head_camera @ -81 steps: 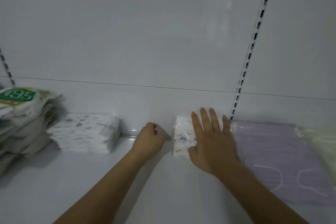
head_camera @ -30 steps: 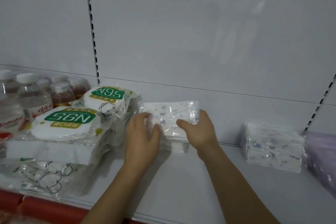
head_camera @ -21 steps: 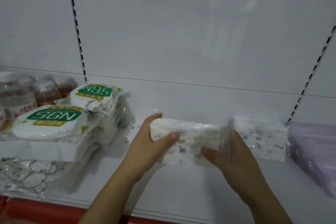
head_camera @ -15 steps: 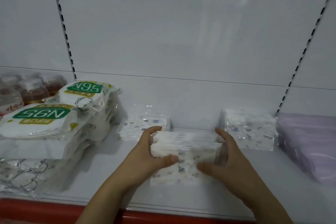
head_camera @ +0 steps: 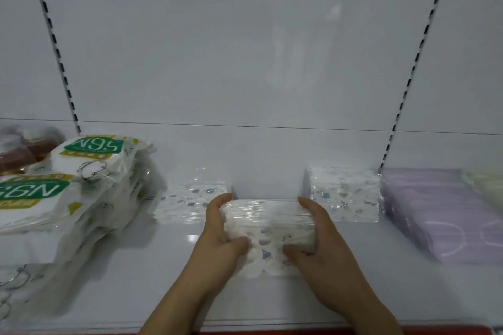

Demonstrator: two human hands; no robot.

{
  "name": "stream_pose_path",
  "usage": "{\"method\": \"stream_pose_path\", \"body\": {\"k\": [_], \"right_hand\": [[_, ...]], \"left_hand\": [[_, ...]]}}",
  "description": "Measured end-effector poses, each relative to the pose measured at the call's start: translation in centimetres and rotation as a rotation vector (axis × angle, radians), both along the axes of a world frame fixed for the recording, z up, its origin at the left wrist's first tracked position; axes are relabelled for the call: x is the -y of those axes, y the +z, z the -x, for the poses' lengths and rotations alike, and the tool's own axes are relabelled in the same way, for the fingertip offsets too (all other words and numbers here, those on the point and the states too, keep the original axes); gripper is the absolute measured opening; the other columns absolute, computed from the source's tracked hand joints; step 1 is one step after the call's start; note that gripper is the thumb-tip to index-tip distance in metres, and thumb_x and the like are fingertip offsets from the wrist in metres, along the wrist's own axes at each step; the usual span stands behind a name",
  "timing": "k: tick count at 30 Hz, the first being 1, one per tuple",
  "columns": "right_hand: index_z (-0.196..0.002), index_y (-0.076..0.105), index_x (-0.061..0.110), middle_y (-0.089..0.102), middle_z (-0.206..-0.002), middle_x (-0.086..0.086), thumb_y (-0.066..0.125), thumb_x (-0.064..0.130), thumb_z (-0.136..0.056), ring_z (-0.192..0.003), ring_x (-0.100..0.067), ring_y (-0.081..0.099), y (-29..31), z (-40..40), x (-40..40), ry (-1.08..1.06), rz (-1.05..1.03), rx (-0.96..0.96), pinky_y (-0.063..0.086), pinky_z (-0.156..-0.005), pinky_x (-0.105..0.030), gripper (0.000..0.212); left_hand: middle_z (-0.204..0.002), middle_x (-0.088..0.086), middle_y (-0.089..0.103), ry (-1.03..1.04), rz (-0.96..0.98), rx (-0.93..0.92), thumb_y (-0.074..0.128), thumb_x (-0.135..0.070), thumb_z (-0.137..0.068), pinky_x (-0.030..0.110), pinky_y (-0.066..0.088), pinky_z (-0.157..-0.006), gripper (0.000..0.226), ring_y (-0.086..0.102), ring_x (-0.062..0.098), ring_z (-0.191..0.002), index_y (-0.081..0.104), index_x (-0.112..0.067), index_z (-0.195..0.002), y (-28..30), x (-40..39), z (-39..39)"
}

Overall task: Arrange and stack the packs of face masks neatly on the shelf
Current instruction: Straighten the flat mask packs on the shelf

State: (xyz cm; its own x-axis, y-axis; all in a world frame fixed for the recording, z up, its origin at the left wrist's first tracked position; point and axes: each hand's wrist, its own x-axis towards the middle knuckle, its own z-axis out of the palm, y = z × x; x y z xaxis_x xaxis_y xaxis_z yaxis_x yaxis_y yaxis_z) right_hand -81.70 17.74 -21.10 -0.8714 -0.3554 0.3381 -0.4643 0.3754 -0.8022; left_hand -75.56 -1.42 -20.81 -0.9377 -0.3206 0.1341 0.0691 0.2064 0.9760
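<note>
Hands clamp one bundle of printed masks (head_camera: pixel 268 236) from both ends — the left hand (head_camera: pixel 217 242) curls round its left edge with the thumb across the front, and the right hand (head_camera: pixel 318 247) mirrors it on the right edge. The bundle sits mid-shelf (head_camera: pixel 136 280), between a low stack (head_camera: pixel 187 204) of the same print behind and to the left and a taller stack (head_camera: pixel 344 194) to the right; whether its underside rests on the shelf or hangs just above, I cannot quite tell.

It looks light and soft: thin flat masks in clear glossy film, which is likely slippery and lets the layers slide or bow if squeezed in the middle. Holding the short ends, as now, with thumbs over the top layer, should keep it square — a one-handed pinch at a corner would probably fan it out.

N95 packs (head_camera: pixel 89 155) slump in a loose pile at far left, beside bottles (head_camera: pixel 16 152). Purple masks (head_camera: pixel 441 209) lie at right.
</note>
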Motion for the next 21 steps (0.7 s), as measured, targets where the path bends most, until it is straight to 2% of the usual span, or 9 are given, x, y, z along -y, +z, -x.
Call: {"method": "stream_pose_path", "body": {"k": [2, 4, 7, 9, 12, 15, 16, 19, 21], "right_hand": [[-0.134, 0.039, 0.049, 0.052, -0.131, 0.024, 0.078, 0.012, -0.081, -0.107, 0.015, 0.053, 0.5, 0.5, -1.8, -0.046, -0.036, -0.021, 0.041, -0.08, -0.001, 0.076], [-0.133, 0.041, 0.049, 0.054, -0.127, 0.025, 0.081, 0.017, -0.079, -0.109, 0.012, 0.053, 1.2, 1.3, -4.0, -0.097, -0.1, -0.068, 0.039, -0.084, -0.001, 0.074], [-0.129, 0.042, 0.048, 0.051, -0.124, 0.024, 0.081, 0.016, -0.078, -0.108, 0.021, 0.047, 2.5, 2.9, -7.1, -0.183, -0.143, -0.131, 0.033, -0.085, 0.002, 0.072], [-0.135, 0.042, 0.042, 0.045, -0.128, 0.019, 0.08, 0.017, -0.081, -0.108, 0.011, 0.047, 3.1, 4.1, -8.7, -0.232, -0.162, -0.154, 0.032, -0.089, -0.005, 0.07], [-0.143, 0.041, 0.034, 0.035, -0.134, 0.016, 0.077, 0.019, -0.083, -0.11, 0.002, 0.039, 3.8, 6.6, -10.1, -0.294, -0.201, -0.141, 0.03, -0.09, -0.013, 0.071], [-0.145, 0.042, 0.024, 0.032, -0.142, 0.005, 0.073, 0.018, -0.083, -0.12, -0.007, 0.041, 3.4, 9.4, -10.9, -0.286, -0.317, -0.171, 0.03, -0.094, -0.016, 0.069], [-0.146, 0.041, 0.021, 0.031, -0.146, 0.0, 0.071, 0.02, -0.084, -0.129, -0.015, 0.039, 3.1, 10.2, -10.9, -0.275, -0.421, -0.217, 0.031, -0.099, -0.019, 0.068], [-0.155, 0.023, 0.02, 0.017, -0.161, -0.009, 0.062, 0.032, -0.084, -0.149, -0.033, 0.016, 1.6, 11.7, -10.6, -0.313, -0.762, -0.343, 0.024, -0.118, -0.041, 0.081], [-0.156, 0.024, 0.018, 0.02, -0.164, -0.012, 0.066, 0.037, -0.073, -0.15, -0.04, 0.015, 0.9, 12.0, -10.5, -0.328, -0.848, -0.438, 0.021, -0.119, -0.053, 0.095]], "left_hand": [[-0.097, -0.007, 0.069, -0.014, 0.001, -0.001, 0.058, 0.011, -0.083, 0.024, 0.054, -0.063, 0.076, 0.068, 0.011, -0.07, 0.039, -0.048, -0.128, 0.1, -1.2, 1.1], [-0.109, -0.004, 0.063, -0.053, 0.056, 0.002, 0.059, 0.006, -0.082, 0.022, 0.052, -0.062, 0.077, 0.066, 0.005, -0.069, 0.035, -0.049, -0.131, 0.4, -2.5, 2.6], [-0.108, -0.014, 0.059, -0.171, 0.169, 0.005, 0.055, 0.003, -0.086, 0.018, 0.053, -0.072, 0.08, 0.062, 0.0, -0.085, 0.023, -0.038, -0.147, 1.4, -5.2, 5.2], [-0.107, -0.02, 0.053, -0.188, 0.226, -0.04, 0.053, 0.002, -0.089, 0.011, 0.05, -0.077, 0.077, 0.059, 0.001, -0.093, 0.018, -0.033, -0.148, 2.5, -7.3, 6.9], [-0.113, -0.013, 0.055, -0.141, 0.281, -0.153, 0.052, 0.005, -0.089, 0.005, 0.044, -0.079, 0.069, 0.061, 0.007, -0.099, 0.024, -0.031, -0.139, 3.1, -10.0, 9.5], [-0.12, -0.01, 0.058, -0.066, 0.323, -0.14, 0.052, 0.005, -0.084, 0.004, 0.042, -0.081, 0.068, 0.061, 0.007, -0.104, 0.035, -0.022, -0.144, 2.2, -11.1, 11.5], [-0.119, -0.013, 0.057, -0.021, 0.345, -0.137, 0.054, 0.004, -0.082, 0.004, 0.042, -0.082, 0.069, 0.059, 0.007, -0.106, 0.037, -0.024, -0.143, 1.5, -11.2, 12.0], [-0.136, -0.001, 0.049, 0.074, 0.368, -0.047, 0.067, -0.006, -0.081, 0.028, 0.046, -0.101, 0.079, 0.051, 0.016, -0.123, 0.03, -0.025, -0.148, 1.3, -11.2, 12.4], [-0.126, 0.0, 0.055, 0.033, 0.233, 0.059, 0.069, -0.008, -0.085, 0.026, 0.056, -0.083, 0.064, 0.061, 0.014, -0.102, 0.032, -0.035, -0.129, 1.4, -11.1, 12.6]]}}
